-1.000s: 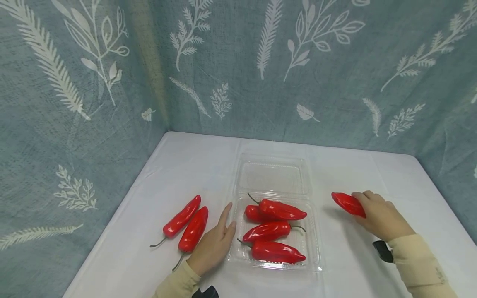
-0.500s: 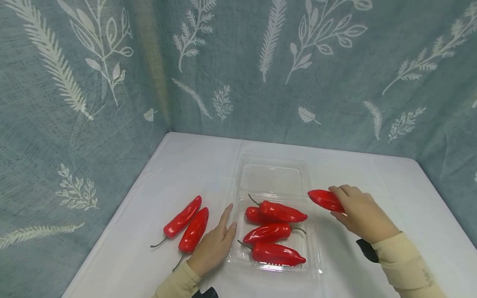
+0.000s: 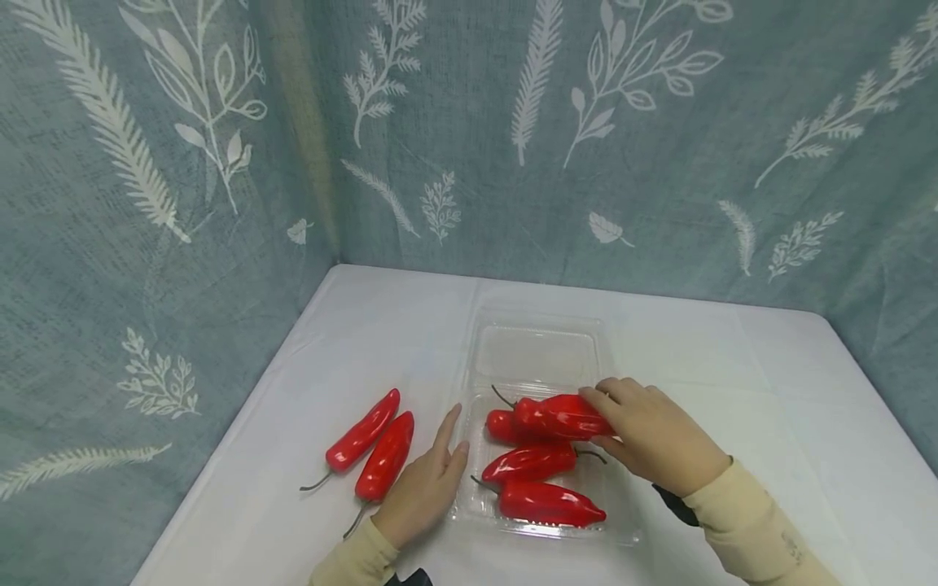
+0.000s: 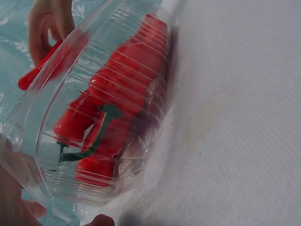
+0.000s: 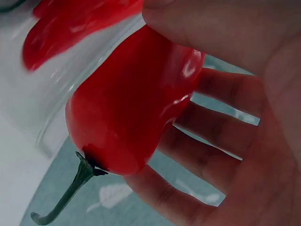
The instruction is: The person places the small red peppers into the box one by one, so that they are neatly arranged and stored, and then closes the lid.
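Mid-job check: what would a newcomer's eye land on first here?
Probably the four bright red peppers in the open clear box on the white table. Next, the right hand gripping another pepper at the box's right side. Then two loose peppers left of the left hand.

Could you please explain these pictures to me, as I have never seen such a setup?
There is no machine; someone works bare-handed. The head view is filmed from their head, looking down; the other two, from the wrists. On the white table stands an open clear container with several red peppers in it, and two loose peppers lie to its left. The left hand is beside the container's left edge. The right hand holds another pepper at the container's right side.
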Tool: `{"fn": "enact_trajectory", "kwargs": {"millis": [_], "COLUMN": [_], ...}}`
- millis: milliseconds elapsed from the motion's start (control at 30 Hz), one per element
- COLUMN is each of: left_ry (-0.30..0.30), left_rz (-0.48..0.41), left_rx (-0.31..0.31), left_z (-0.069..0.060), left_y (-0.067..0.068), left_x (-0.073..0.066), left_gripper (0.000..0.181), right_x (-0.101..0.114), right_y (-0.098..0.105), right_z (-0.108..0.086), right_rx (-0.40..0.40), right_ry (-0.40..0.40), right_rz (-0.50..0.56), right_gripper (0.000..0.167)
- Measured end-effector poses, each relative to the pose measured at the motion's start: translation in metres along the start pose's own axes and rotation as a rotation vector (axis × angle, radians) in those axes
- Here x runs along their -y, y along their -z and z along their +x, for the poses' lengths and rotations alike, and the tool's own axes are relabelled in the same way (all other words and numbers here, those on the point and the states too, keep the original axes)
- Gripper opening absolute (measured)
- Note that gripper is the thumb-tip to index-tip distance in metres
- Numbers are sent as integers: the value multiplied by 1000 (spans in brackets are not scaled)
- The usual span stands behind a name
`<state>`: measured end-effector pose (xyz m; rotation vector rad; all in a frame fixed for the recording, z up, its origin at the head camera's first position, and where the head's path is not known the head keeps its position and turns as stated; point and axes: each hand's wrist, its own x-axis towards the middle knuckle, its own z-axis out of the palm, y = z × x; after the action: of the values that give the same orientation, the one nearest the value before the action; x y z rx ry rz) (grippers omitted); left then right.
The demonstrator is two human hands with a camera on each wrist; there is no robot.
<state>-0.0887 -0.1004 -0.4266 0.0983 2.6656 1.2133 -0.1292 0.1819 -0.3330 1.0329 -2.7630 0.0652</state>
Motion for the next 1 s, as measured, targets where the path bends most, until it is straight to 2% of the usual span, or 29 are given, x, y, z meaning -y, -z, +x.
{"fn": "enact_trajectory", "kwargs": {"millis": [333,600,1000], "left_ry": [-9,-10,-21], "left_rz": [-6,-6,-11], "left_rx": [-11,-6,-6], "left_z": [0,0,0], "left_y": [0,-2,-2], "left_x": [1,1,2], "left_gripper": [65,65,66], "right_x": [28,43,47], "right_y": [-21,-34,-46], "right_z": [20,23,21], "right_rx": [24,88,16], "right_ry": [132,125,176], "right_rz": [-22,-2,-40], "right_gripper": [57,60,53]}}
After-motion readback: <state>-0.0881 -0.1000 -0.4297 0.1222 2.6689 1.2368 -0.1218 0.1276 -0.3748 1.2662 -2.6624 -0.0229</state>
